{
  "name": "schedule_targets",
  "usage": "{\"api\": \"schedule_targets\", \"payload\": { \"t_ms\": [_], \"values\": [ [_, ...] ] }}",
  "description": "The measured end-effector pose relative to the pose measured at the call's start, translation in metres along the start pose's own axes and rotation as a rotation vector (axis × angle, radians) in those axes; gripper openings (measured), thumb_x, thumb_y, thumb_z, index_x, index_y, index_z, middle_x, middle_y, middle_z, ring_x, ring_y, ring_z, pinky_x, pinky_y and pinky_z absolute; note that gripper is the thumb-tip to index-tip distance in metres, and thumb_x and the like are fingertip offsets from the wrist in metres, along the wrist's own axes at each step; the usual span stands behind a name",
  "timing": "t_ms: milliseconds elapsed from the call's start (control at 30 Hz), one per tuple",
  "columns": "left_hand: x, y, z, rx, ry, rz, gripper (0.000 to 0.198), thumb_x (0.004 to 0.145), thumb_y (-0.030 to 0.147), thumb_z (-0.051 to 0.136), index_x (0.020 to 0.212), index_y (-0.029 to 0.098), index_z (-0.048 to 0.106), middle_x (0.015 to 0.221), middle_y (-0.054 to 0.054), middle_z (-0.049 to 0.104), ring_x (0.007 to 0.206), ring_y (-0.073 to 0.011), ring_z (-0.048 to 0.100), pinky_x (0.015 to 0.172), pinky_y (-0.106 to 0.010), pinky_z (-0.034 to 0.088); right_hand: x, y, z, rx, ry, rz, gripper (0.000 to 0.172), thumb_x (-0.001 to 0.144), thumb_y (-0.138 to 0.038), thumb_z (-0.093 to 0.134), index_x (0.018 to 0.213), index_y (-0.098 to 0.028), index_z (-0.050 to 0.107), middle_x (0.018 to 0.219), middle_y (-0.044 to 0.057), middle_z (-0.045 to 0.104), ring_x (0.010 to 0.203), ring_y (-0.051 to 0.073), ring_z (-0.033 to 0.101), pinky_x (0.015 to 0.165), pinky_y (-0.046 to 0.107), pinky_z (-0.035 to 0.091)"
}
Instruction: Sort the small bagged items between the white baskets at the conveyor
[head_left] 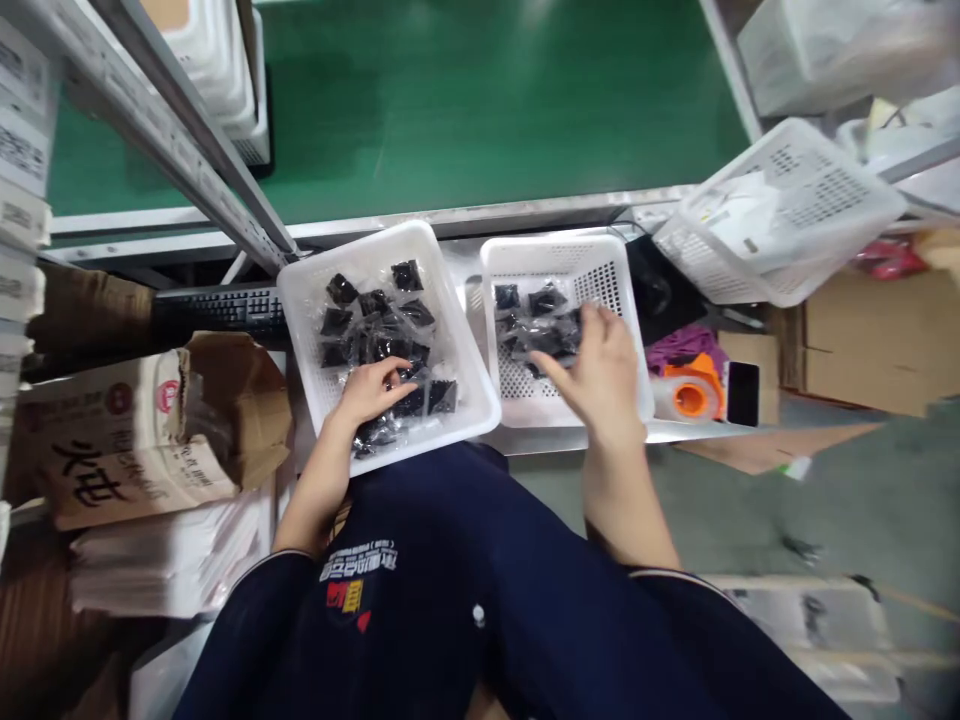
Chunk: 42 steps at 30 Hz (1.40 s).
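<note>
Black packets (375,320) blurred | left hand (371,390) grip unclear | right hand (600,375) grip hidden

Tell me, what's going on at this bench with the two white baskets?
A person in a dark blue top is working over two white baskets set side by side. Their left hand rests on the clear packets of black parts in the left basket. Their right hand lies, fingers spread, on the similar packets in the right basket. A green belt runs behind, and an orange tape roll sits to the right.
</note>
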<state>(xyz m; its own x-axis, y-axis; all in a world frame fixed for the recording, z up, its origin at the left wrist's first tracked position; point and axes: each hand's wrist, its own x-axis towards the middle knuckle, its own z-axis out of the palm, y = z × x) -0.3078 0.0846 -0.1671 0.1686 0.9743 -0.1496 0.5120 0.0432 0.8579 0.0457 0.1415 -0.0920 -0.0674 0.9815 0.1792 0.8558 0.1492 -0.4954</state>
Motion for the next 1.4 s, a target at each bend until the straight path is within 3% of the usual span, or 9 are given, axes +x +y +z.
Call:
{"api": "schedule_targets", "payload": {
  "t_ms": [200, 400, 567, 733, 833, 933, 1033, 1133, 1400],
  "values": [
    [-0.004, 0.000, 0.000, -0.203, -0.060, -0.027, 0.041, 0.092, 0.046, 0.072, 0.122, 0.018, 0.075, 0.077, 0.000, 0.074, 0.061, -0.0134, 0.060, 0.062, -0.025, 0.043, -0.028, -0.073, 0.070, 0.122, -0.658, -0.367, 0.050, 0.097, -0.038, 0.071, 0.142, -0.018, 0.061, 0.136, 0.018, 0.070, 0.126, 0.035, 0.065, 0.104, 0.049, 0.056],
    [-0.004, 0.005, -0.005, -0.315, -0.205, 0.061, 0.048, 0.088, 0.047, 0.079, 0.124, 0.015, 0.075, 0.085, -0.005, 0.080, 0.082, -0.0205, 0.076, 0.085, -0.033, 0.058, -0.025, -0.098, 0.082, 0.101, -0.786, -0.363, 0.009, 0.097, -0.025, 0.071, 0.105, -0.019, 0.072, 0.116, 0.010, 0.070, 0.103, 0.025, 0.067, 0.082, 0.034, 0.050],
    [0.000, 0.001, -0.001, -0.182, 0.031, 0.028, 0.037, 0.097, 0.048, 0.068, 0.118, 0.019, 0.078, 0.113, -0.011, 0.081, 0.106, -0.0261, 0.076, 0.099, -0.041, 0.058, -0.035, -0.072, 0.021, 0.223, -0.595, -0.459, 0.015, 0.104, -0.028, 0.062, 0.092, -0.021, 0.068, 0.101, 0.008, 0.072, 0.093, 0.023, 0.067, 0.080, 0.035, 0.050],
    [0.001, -0.001, 0.001, 0.209, -0.021, 0.070, 0.037, 0.087, 0.044, 0.083, 0.116, 0.021, 0.078, 0.115, -0.010, 0.077, 0.112, -0.0317, 0.070, 0.103, -0.047, 0.054, -0.036, -0.041, -0.054, 0.075, 0.001, -0.174, 0.029, 0.101, -0.046, 0.069, 0.120, -0.023, 0.068, 0.122, 0.013, 0.072, 0.093, 0.027, 0.069, 0.087, 0.044, 0.057],
    [0.002, 0.002, 0.003, 0.245, -0.167, 0.082, 0.038, 0.085, 0.042, 0.085, 0.116, 0.020, 0.078, 0.115, -0.010, 0.075, 0.108, -0.0319, 0.070, 0.097, -0.046, 0.055, -0.031, -0.041, -0.041, 0.057, -0.038, -0.146, 0.058, 0.098, -0.048, 0.071, 0.147, -0.021, 0.055, 0.144, 0.019, 0.063, 0.104, 0.031, 0.071, 0.094, 0.051, 0.059],
    [0.000, 0.005, 0.004, 0.096, -0.279, 0.113, 0.032, 0.088, 0.043, 0.081, 0.111, 0.021, 0.078, 0.110, -0.008, 0.077, 0.101, -0.0279, 0.072, 0.094, -0.042, 0.055, -0.029, -0.061, 0.021, 0.256, -0.463, -0.285, 0.071, 0.093, -0.045, 0.075, 0.154, -0.019, 0.049, 0.149, 0.021, 0.062, 0.122, 0.036, 0.069, 0.104, 0.053, 0.058],
    [-0.004, 0.005, 0.003, -0.127, -0.239, 0.116, 0.036, 0.085, 0.048, 0.082, 0.108, 0.020, 0.078, 0.108, -0.008, 0.079, 0.100, -0.0256, 0.073, 0.093, -0.039, 0.057, -0.030, -0.086, 0.088, 0.473, -0.792, -0.273, 0.077, 0.082, -0.033, 0.082, 0.150, -0.016, 0.052, 0.147, 0.020, 0.065, 0.130, 0.038, 0.066, 0.108, 0.053, 0.056],
    [-0.006, 0.002, -0.002, -0.366, -0.103, 0.077, 0.049, 0.081, 0.051, 0.086, 0.115, 0.019, 0.073, 0.116, -0.010, 0.078, 0.090, -0.0205, 0.072, 0.082, -0.033, 0.059, -0.030, -0.101, 0.115, 0.694, -0.796, -0.109, 0.067, 0.077, -0.030, 0.082, 0.139, -0.016, 0.059, 0.130, 0.014, 0.074, 0.115, 0.032, 0.072, 0.101, 0.047, 0.058],
    [-0.009, -0.006, -0.016, -0.233, 0.290, -0.062, 0.034, 0.091, 0.041, 0.072, 0.117, 0.019, 0.071, 0.113, -0.010, 0.077, 0.097, -0.0220, 0.072, 0.082, -0.033, 0.059, -0.016, -0.049, -0.010, 0.407, -0.086, 0.024, 0.044, 0.086, -0.065, 0.080, 0.098, -0.024, 0.069, 0.093, 0.004, 0.074, 0.086, 0.026, 0.070, 0.086, 0.045, 0.059]
  ]
}}
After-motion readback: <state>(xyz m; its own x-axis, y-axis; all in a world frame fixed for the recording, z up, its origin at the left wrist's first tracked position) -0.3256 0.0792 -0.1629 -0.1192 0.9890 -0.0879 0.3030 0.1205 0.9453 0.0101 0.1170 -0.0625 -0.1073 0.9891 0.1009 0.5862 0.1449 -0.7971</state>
